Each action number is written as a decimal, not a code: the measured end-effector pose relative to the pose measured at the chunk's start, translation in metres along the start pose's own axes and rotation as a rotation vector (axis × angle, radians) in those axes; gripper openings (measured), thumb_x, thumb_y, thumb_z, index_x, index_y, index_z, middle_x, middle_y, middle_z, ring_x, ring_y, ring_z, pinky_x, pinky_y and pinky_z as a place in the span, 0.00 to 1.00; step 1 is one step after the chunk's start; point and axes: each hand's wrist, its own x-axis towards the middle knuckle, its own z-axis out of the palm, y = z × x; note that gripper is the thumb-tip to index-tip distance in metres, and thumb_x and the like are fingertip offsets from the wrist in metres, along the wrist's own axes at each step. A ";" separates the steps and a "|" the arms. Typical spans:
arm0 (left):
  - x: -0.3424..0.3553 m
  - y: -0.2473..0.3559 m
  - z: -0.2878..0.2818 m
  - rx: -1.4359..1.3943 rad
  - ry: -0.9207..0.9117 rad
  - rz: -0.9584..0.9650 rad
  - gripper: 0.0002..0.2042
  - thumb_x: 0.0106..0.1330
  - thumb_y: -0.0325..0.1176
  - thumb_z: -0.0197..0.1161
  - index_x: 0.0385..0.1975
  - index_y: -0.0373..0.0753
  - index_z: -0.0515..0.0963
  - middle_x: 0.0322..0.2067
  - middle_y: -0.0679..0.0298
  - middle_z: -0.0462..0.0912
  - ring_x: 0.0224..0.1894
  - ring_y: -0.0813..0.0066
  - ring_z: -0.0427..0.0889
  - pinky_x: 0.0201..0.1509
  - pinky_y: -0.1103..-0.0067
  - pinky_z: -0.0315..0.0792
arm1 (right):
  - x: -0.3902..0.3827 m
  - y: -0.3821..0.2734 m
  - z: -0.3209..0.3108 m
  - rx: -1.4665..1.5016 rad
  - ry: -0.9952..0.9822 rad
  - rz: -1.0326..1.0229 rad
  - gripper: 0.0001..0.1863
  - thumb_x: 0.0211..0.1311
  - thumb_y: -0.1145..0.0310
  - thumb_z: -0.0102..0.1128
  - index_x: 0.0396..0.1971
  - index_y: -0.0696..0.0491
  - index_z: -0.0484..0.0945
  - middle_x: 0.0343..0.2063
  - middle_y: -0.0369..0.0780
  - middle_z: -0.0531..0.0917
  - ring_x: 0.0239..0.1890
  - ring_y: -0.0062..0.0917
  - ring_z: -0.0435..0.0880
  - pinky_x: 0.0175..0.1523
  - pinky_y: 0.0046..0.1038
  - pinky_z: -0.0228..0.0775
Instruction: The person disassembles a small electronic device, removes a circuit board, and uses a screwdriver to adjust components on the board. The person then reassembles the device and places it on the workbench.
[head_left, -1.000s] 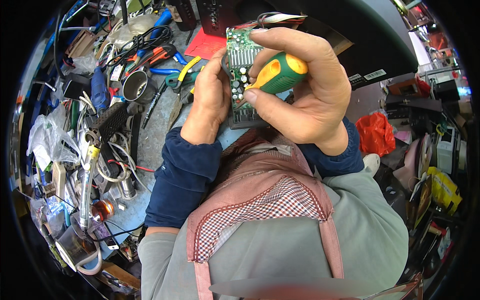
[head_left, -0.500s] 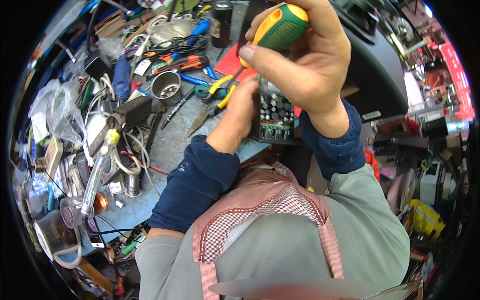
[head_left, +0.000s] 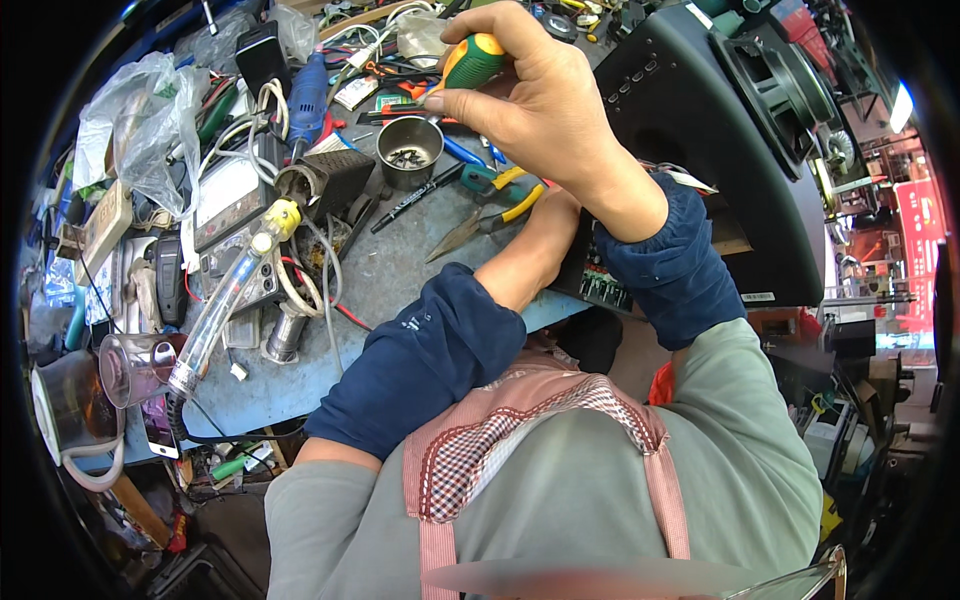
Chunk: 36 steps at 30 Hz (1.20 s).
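My right hand is closed round the green and yellow handle of a screwdriver, raised over the bench just right of a metal cup. Small dark screws lie in that cup. I cannot make out the screwdriver's tip. Behind the right forearm, my left hand is mostly covered and its fingers do not show. It is nearest to a circuit board in a dark frame at the bench edge, of which only a strip of parts is visible.
Yellow-handled pliers and a black marker lie left of my hands. A large black speaker cabinet stands at the right. Tools, cables and a blue rotary tool crowd the far left, with a clear lamp tube nearer.
My right hand has moved left with the screwdriver, from above the circuit board towards the metal cup. The view has shifted, and the right forearm now covers most of the board.
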 end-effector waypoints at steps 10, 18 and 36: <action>0.007 -0.004 -0.011 0.062 -0.031 0.088 0.22 0.77 0.35 0.54 0.68 0.34 0.76 0.59 0.57 0.86 0.60 0.67 0.84 0.67 0.72 0.76 | -0.051 -0.039 -0.015 -0.424 -0.448 -0.212 0.15 0.55 0.72 0.66 0.44 0.47 0.81 0.36 0.41 0.82 0.39 0.42 0.88 0.39 0.41 0.83; 0.004 -0.014 -0.011 0.069 -0.157 0.083 0.24 0.77 0.33 0.53 0.71 0.33 0.74 0.60 0.57 0.86 0.62 0.67 0.84 0.68 0.72 0.76 | -0.137 -0.066 -0.089 -0.146 0.346 0.136 0.19 0.55 0.80 0.73 0.49 0.56 0.86 0.40 0.45 0.89 0.36 0.35 0.91 0.43 0.30 0.84; 0.004 -0.017 -0.012 0.299 -0.322 0.418 0.25 0.82 0.32 0.53 0.77 0.33 0.65 0.65 0.53 0.81 0.65 0.66 0.82 0.70 0.70 0.76 | -0.186 -0.058 -0.097 -0.466 0.437 0.572 0.25 0.49 0.50 0.85 0.39 0.54 0.90 0.26 0.44 0.85 0.27 0.36 0.87 0.33 0.35 0.77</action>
